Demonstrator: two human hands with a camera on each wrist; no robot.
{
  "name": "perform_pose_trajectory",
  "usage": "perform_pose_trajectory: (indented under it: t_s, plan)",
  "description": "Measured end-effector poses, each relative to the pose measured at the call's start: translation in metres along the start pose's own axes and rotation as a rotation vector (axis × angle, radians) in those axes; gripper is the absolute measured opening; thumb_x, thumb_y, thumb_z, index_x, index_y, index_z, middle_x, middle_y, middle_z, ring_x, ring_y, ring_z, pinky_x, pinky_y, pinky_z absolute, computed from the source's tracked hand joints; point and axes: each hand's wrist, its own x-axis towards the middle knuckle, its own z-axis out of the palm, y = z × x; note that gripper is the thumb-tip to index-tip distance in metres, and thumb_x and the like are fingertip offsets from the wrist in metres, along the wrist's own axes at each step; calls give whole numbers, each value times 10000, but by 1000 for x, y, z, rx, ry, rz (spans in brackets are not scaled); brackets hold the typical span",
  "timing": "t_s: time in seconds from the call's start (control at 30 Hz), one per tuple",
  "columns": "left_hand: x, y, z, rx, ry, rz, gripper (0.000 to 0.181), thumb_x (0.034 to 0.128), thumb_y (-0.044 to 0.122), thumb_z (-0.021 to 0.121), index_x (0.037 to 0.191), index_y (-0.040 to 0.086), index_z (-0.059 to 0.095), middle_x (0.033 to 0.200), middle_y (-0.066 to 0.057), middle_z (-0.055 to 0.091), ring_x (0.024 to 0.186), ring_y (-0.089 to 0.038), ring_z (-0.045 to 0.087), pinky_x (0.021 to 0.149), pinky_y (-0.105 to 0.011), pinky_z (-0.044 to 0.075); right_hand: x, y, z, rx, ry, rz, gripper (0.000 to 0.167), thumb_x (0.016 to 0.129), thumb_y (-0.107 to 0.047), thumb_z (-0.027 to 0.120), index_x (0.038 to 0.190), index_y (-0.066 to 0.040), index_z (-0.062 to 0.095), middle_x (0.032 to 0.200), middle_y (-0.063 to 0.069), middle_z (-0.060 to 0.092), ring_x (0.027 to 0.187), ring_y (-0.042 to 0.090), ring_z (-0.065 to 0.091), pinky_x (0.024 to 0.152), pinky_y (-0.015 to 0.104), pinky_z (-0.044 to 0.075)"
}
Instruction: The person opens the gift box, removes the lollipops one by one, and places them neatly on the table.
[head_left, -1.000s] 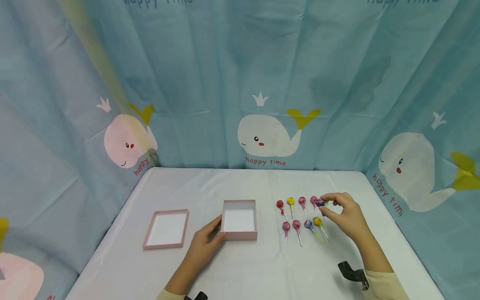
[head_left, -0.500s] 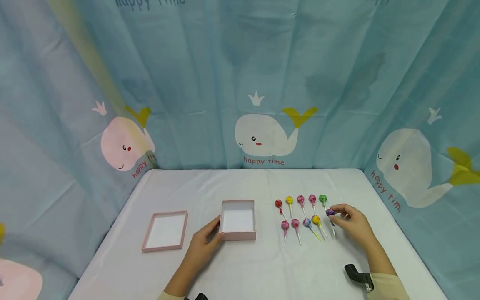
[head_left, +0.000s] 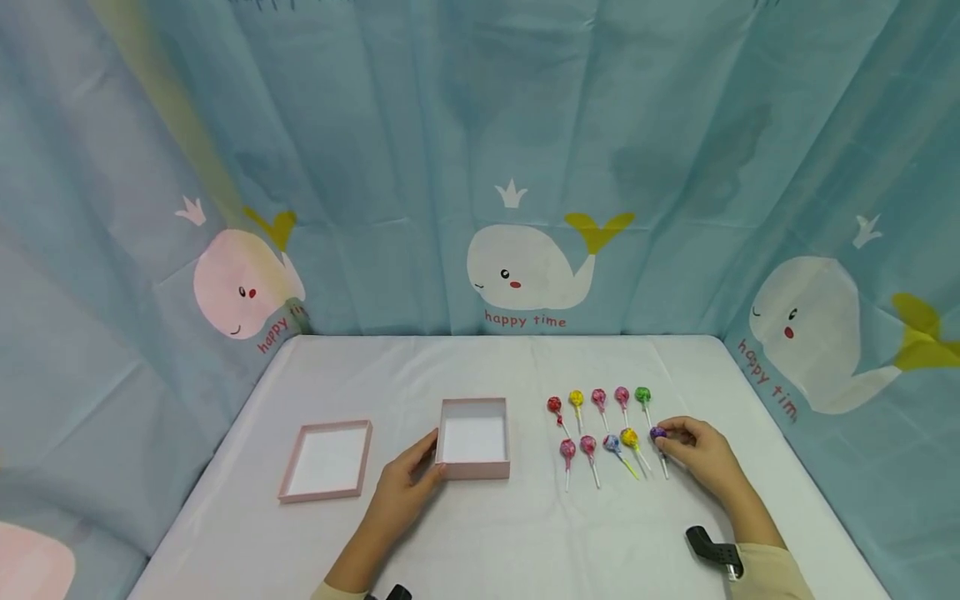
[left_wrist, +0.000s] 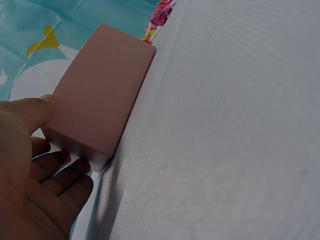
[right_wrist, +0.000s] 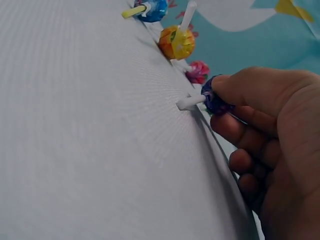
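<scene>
My right hand [head_left: 705, 457] pinches the round head of a purple lollipop [head_left: 658, 433] between thumb and fingers, at the right end of the nearer row. Its white stick [right_wrist: 191, 103] points toward me, at the tabletop. My left hand [head_left: 403, 487] holds the near left corner of a pink box [head_left: 472, 471], thumb on the front and fingers along the left side. The box is uncovered, with a white inside. Other lollipops lie in two rows, among them a green one [head_left: 642, 395] just behind the purple one and a yellow one [head_left: 629, 437] to its left.
A pink lid [head_left: 326, 495] lies inside up on the white tablecloth [head_left: 525, 550], left of the box. Further lollipops, such as a red one [head_left: 554, 405] and a blue one [head_left: 612, 443], lie right of the box. A whale-print curtain [head_left: 420, 275] stands behind the table.
My right hand has brought the purple lollipop from the far row toward me, down beside the yellow one in the nearer row. The green lollipop is uncovered. My left hand stays at the box.
</scene>
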Motion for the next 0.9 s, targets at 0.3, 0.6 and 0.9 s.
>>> perform_pose_trajectory:
  t_s: [0.3,0.6,0.9]
  plan:
    - [1,0,0,13,32,19,650,929,364,766,1496,138,542,1497,-30,566,1370,-226,550,1125,-324,471,3,1,5,-57,12,-17,332,931,-362,774,1153,-118,736,1025,28,707,909,155,543,757,274,479]
    - [-3,-4,0,17,20,21,649,936,363,754,1503,141,530,1503,-32,555,1377,-245,541,1132,-408,456,-2,3,11,-85,12,-38,305,926,-334,783,1138,-120,740,1010,8,708,916,160,552,759,296,489]
    - [0,-2,-1,-5,-7,16,659,948,388,728,1521,150,506,1525,-34,526,1397,-247,514,1136,-399,442,2,0,7,-99,23,-42,282,925,-290,785,1138,-112,738,994,15,704,938,198,553,815,374,483]
